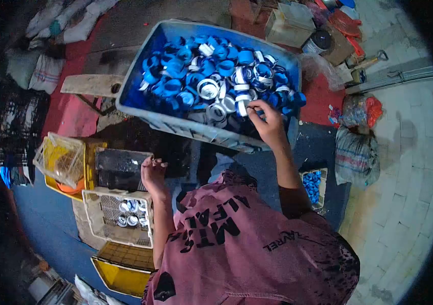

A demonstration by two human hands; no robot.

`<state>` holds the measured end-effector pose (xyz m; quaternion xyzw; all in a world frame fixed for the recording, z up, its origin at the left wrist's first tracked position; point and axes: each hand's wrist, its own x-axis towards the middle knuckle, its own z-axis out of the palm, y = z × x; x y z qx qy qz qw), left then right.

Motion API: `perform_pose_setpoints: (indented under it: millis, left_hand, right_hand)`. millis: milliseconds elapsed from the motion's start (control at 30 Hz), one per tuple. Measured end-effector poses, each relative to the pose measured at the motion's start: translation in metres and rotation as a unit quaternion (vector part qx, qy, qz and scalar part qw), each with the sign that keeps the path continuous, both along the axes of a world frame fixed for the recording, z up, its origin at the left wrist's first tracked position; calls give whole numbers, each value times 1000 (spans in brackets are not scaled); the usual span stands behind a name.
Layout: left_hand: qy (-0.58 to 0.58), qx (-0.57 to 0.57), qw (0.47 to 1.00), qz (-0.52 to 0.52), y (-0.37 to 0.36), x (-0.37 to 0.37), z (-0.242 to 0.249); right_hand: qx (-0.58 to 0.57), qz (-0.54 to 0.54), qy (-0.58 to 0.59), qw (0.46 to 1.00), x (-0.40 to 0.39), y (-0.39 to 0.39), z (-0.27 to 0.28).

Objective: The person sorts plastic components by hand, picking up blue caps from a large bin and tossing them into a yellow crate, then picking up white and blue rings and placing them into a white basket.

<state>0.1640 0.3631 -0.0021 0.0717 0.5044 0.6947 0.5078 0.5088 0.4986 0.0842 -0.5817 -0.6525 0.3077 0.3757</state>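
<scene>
A large blue tub holds a heap of blue and white round plastic caps. At its near right side my right hand reaches over the rim, thumb and fingers closed on a white and blue plastic cap. Other white caps lie just left of it. My left hand is raised near the end of a dark crate, its fingers loosely bent and apart with nothing visible in them. Below it, a cream crate contains several white and blue caps.
A wooden board juts out left of the tub. Yellow crates stand at the lower left. A small box of blue pieces sits to my right, near a stuffed sack by the white wall.
</scene>
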Motion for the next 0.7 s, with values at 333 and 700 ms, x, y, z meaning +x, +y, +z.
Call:
perform_pose_setpoints:
  millis: [333, 700]
  left_hand:
    - [41, 91, 993, -56, 111, 77, 55]
    - [48, 71, 993, -86, 143, 88, 56]
  right_hand:
    - [-8, 92, -178, 980, 9, 66, -47]
    - [5, 68, -119, 991, 10, 100, -51]
